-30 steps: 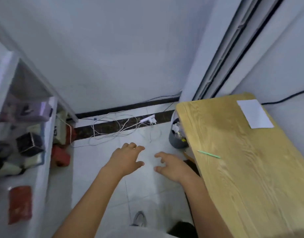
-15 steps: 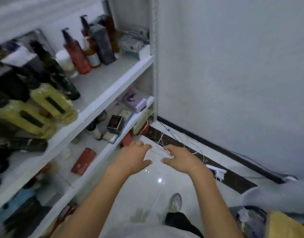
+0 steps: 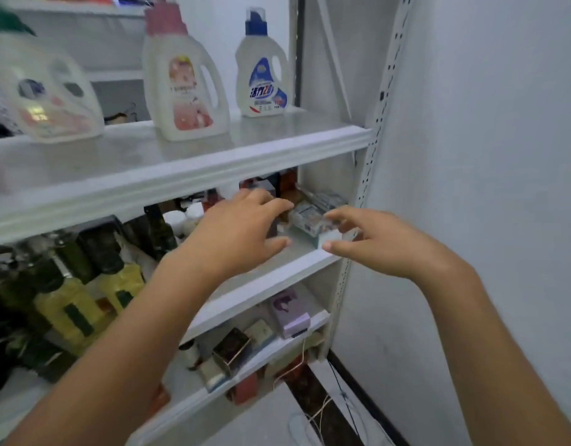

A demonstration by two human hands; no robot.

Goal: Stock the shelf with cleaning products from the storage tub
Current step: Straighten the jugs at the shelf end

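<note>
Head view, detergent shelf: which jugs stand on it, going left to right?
In order: blurred clear jug → pink-capped jug → blue-capped jug.

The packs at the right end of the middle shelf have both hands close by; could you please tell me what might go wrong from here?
1. The packs lie close to the shelf lip; a nudge from the right hand might push one off.
2. The left hand is near crowded jars and could topple them.
3. Loose cords on the floor could catch a foot.
</note>
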